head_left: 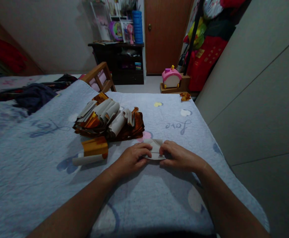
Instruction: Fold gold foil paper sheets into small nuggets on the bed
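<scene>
Watching from afar, I see the folded paper (pixel 155 150) on the blanket (pixel 159 205), long axis nine to three, at three o'clock from my left hand (pixel 134 158) and nine from my right hand (pixel 177 156); each pinches an end, neither nearer. A paper pile (pixel 118 125) crowds ten o'clock, a curled sheet (pixel 95 147) nine, a gold scrap (pixel 185 97) one

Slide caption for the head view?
Left hand and right hand hold folded white paper on blue cloth, near a paper pile.

sheet (pixel 155 145): matt paper | stack (pixel 135 127): glossy-faced paper | bedspread (pixel 154 201): matt cloth | door (pixel 169 36): wood
</scene>
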Tool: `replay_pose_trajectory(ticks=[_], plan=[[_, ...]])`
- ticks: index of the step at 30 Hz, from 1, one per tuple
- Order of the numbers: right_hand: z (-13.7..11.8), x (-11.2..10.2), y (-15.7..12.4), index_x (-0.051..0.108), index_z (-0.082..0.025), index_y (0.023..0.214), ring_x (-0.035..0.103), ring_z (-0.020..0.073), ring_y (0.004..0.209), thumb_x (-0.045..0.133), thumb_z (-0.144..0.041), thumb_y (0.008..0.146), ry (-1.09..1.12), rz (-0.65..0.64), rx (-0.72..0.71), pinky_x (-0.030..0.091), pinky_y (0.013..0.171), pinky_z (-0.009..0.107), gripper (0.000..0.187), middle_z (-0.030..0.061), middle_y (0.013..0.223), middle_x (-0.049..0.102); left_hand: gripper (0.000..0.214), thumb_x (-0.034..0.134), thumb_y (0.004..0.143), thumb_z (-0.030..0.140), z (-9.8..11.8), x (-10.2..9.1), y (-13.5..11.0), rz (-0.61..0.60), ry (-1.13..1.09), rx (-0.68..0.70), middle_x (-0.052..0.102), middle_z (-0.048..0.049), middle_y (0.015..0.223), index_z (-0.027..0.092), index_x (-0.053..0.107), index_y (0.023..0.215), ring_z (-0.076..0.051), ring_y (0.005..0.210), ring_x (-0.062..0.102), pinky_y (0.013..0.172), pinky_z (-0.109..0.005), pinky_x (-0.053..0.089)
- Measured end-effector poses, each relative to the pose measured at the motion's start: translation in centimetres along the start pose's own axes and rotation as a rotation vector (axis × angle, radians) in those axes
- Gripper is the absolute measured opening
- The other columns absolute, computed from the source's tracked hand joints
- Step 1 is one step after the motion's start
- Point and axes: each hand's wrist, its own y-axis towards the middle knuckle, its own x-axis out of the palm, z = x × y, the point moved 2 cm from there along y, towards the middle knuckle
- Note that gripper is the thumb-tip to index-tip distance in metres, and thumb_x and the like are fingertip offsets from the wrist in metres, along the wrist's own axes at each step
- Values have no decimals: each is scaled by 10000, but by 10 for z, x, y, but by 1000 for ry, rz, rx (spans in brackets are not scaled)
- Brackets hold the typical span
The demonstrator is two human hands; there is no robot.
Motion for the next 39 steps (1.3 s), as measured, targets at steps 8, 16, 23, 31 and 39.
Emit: replay_pose_trajectory(ticks=[8,16,23,31,39], plan=[[0,0,7,670,-166,783,558,165,747,557,-172,909,64,91,78,376,681,270,170,33,804,632,124,582,922,149,7,4,6,111,52,1,675,-64,957,177,702,933,-201,927,627,824,-314,510],[3,10,13,628,-167,707,543,161,721,613,-109,824,-1,162,154,358,666,274,131,39,775,629,193,516,930,132,2,7,8,151,56,-110,697,-72,975,175,679,1024,-200,917,641,821,-320,515],[7,7,8,559,-205,868,554,146,688,602,-92,778,166,230,179,368,613,251,150,6,785,631,152,529,933,148,3,8,11,127,156,-96,665,-61,905,174,677,953,-195,850,622,744,-298,496],[18,3,10,605,-185,931,606,164,784,491,-55,831,189,334,195,424,719,271,199,33,854,675,140,515,915,117,6,6,10,132,113,-83,639,-53,927,182,636,890,-184,848,609,745,-287,484],[18,0,10,657,-170,998,621,191,907,498,-42,820,164,307,258,448,830,304,271,79,976,701,144,497,932,134,2,9,8,137,126,-92,633,-68,940,174,635,943,-208,884,610,771,-322,499]])
